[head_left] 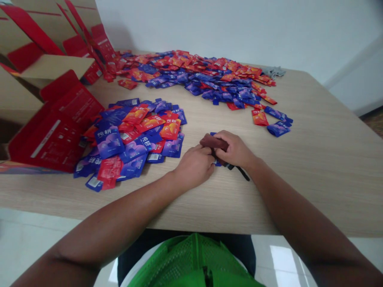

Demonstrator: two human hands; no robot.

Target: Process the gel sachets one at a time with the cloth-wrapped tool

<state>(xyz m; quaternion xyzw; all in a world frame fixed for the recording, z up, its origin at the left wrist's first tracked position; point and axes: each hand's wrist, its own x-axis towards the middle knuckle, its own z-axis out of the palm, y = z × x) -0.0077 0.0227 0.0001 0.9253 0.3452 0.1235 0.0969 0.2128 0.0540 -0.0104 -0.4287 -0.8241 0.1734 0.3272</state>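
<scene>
My left hand (194, 165) and my right hand (235, 150) meet at the middle of the wooden table (314, 167). Both are closed around a small dark brown pouch (211, 141) with a black strap (243, 173) trailing out to the right. A blue sachet (213, 134) peeks out from under the pouch. A heap of blue and red sachets (134, 137) lies just left of my left hand.
A larger spread of red and blue sachets (206, 75) covers the far side of the table. Open red and brown cardboard boxes (56, 127) stand at the left edge. A grey cloth (273, 71) lies at the back right. White wall behind.
</scene>
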